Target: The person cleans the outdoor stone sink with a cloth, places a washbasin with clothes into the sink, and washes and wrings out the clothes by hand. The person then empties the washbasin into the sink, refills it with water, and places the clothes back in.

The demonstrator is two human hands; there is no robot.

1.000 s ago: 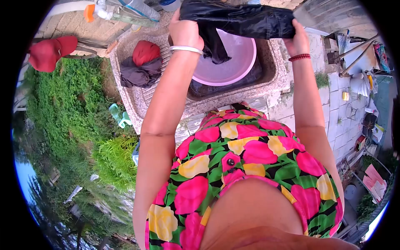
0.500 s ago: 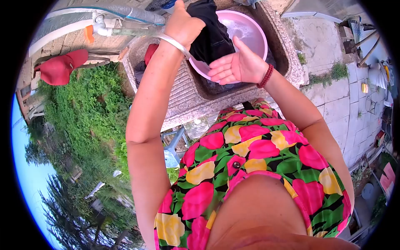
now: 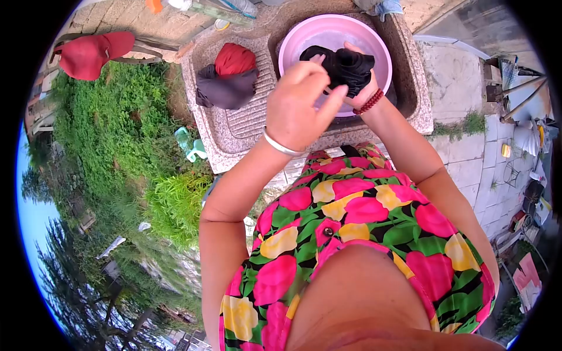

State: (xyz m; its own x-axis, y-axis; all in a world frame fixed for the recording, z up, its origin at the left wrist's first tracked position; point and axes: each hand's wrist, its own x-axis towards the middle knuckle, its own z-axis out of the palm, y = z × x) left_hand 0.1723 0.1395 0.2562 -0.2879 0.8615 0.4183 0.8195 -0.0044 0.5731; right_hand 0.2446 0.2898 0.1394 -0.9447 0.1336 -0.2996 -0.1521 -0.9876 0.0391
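Standing outdoors: sink (image 3: 246, 120) holding pink basin (image 3: 293, 50)

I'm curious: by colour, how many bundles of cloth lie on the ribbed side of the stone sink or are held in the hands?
Red crumpled cloth: 1
Dark purple-grey crumpled cloth: 1
Black bunched cloth, in the right hand: 1
Total: 3

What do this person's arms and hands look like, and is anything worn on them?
Both are bare, without gloves or sleeves. The left hand has a smooth, silvery-white bangle at its wrist; the right hand, a dark red beaded bracelet.
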